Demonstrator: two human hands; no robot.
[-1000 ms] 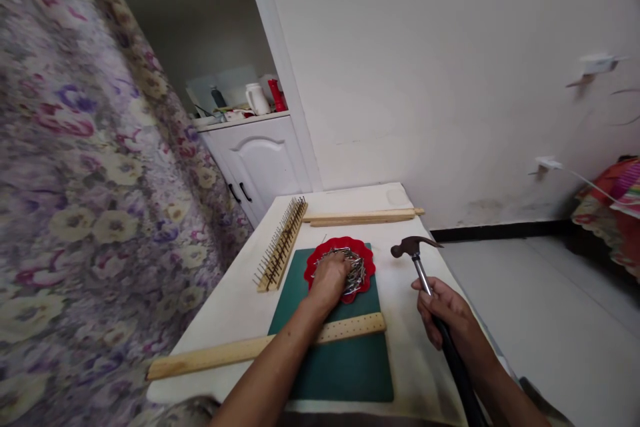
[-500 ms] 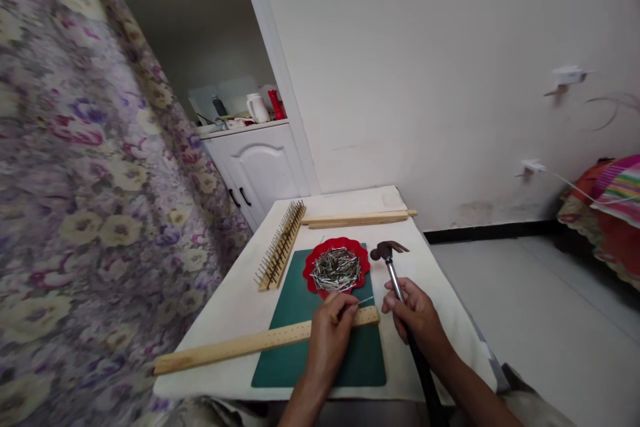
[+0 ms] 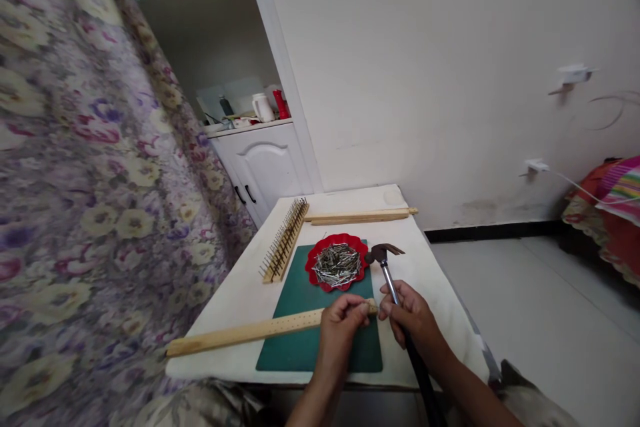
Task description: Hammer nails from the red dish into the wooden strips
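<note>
1. With the mat (image 3: 295, 355) as dial and twelve on its far side, the left hand (image 3: 343, 327) has left the bowl (image 3: 311, 261) of nails (image 3: 339, 265), between twelve and one, and now sits at four, over the strip (image 3: 250, 331).
2. Its thumb and fingertips are pinched together. A nail showed there half a second ago; none can be made out now, so whether one is held cannot be told.
3. The right hand (image 3: 410, 313), out past three, is wrapped around the hammer (image 3: 388, 278). It has come inward, and both hands' fingertips are just beside each other.
4. The hammer's head, at two, has come in too, beside the bowl's rim; whether they touch is unclear.
5. Handling seems to have passed from the bowl to the strip's three o'clock end.
6. The left hand hides part of that end. Whether the strip's small dots are holes or marks is hard to say.
7. The hammer's handle is cut off below, towards four. The sticks (image 3: 357, 217), past twelve, overlap too much to count; the spiked board (image 3: 285, 240) lies at eleven.
</note>
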